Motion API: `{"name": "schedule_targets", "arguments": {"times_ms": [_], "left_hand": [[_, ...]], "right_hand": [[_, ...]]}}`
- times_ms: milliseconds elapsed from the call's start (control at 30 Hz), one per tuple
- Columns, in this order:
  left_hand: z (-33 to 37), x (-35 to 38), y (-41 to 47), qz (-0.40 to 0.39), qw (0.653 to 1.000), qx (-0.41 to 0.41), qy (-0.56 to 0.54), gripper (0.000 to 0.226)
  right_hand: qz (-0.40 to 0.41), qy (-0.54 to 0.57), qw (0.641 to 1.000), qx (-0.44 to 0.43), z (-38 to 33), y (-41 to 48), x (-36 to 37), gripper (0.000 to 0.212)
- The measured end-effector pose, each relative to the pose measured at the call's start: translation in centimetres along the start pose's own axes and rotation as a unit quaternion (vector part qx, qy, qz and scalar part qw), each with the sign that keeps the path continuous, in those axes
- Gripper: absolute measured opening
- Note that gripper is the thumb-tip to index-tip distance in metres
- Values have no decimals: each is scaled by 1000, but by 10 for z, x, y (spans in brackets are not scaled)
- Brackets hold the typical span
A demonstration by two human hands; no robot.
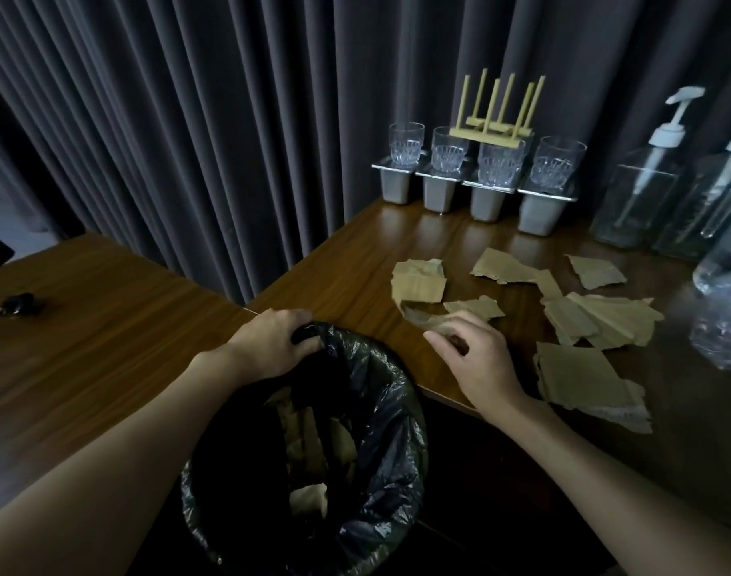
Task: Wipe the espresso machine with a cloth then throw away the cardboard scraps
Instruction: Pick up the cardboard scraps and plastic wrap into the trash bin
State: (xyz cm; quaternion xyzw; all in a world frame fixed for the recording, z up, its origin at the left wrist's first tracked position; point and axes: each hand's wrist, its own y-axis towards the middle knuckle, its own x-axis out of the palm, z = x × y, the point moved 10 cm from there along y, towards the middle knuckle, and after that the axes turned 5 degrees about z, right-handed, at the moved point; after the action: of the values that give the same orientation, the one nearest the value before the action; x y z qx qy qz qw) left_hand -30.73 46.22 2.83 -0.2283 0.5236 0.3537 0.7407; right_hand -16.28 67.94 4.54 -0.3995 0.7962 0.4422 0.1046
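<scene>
Ref. relation: scraps-to-bin, as seen from the hands. Left hand grips the far rim of the bin, fingers curled over the black liner, holding the mouth up at the counter edge. Right hand is over the counter edge just right of the bin, fingers bent, thumb apart. Its fingertips rest at the near end of a thin strip. Frame is blurred here, so cannot tell if the pinch is closed or the strip is only touched. Strip's long axis runs approx. left-right across the view, left end free. Remaining cardboard scraps lie on the counter to the right of and beyond the bin, spread toward the pump bottles. All are on the right-hand side, so the right hand is the nearer one and the left is committed to the rim. Several pieces are already inside the liner. Est. status: disposal step partly done, most scraps still on the counter. Next move (judgement): carry the strip left and slightly toward the body, over the rim, then release. Risk: a light strip may catch the liner edge or drop between bin and counter.
</scene>
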Motion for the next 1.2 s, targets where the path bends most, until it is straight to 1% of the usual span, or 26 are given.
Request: {"name": "schedule_targets", "arguments": {"times_ms": [67, 100, 200, 300, 400, 533, 633, 700, 767, 833, 900, 933, 967, 1033, 1067, 1100, 1167, 1200], "left_hand": [[-4, -2, -2, 18, 1000, -17, 5, 20], [-6, -3, -3, 24, 999, -20, 8, 22], [-5, -7, 0, 29, 999, -16, 21, 23], [-6, -4, 3, 6, 1000, 2, 29, 25], [-7, -7, 7, 5, 999, 24, 27, 30], [-12, -6, 8, -10, 998, 33, -45, 28], [-16, -4, 10, -14, 997, 44, -62, 27], [-15, -5, 11, -20, 996, 61, -70, 29], [-17, -5, 12, -25, 992, 59, -106, 33], [-21, -2, 14, -33, 987, 48, -148, 34], [-24, 1, 14, -45, 982, 36, -182, 29], [-24, 1, 13, -51, 979, 28, -196, 29], [-24, 2, 12, -59, 976, 23, -207, 30], [-22, 6, 7, -79, 969, 13, -235, 29], [-20, 9, 5, -88, 965, 9, -246, 29], [-19, 11, 3, -93, 964, 4, -248, 29], [-15, 11, 0, -92, 966, 2, -241, 28], [-13, 10, -1, -91, 965, 1, -245, 26]], "right_hand": [[18, 34, 999, 23, 1, 0, -3, 5], [11, 39, 999, 28, 1, -1, -1, 5], [-10, 29, 999, 30, -4, -4, 2, 14], [15, 16, 1000, 20, -18, 0, -11, 13], [23, 36, 999, -19, -54, -3, -20, 15], [-49, 40, 997, -51, -100, -23, -5, 14], [-88, 50, 994, -44, -121, -39, 10, 12], [-90, 74, 993, -24, -129, -46, 17, 9], [-101, 94, 990, -1, -134, -53, 26, 9], [-159, 105, 981, 33, -134, -61, 40, 12], [-233, 90, 966, 69, -127, -70, 52, 32], [-244, 78, 963, 84, -121, -72, 53, 41], [-227, 64, 967, 95, -114, -70, 49, 44], [-137, 6, 985, 108, -95, -58, 32, 43], [-112, -26, 985, 127, -81, -53, 28, 43], [-112, -41, 980, 161, -68, -50, 28, 43], [-140, -11, 961, 236, -44, -49, 37, 44], [-143, 5, 957, 254, -37, -47, 39, 43]]}}
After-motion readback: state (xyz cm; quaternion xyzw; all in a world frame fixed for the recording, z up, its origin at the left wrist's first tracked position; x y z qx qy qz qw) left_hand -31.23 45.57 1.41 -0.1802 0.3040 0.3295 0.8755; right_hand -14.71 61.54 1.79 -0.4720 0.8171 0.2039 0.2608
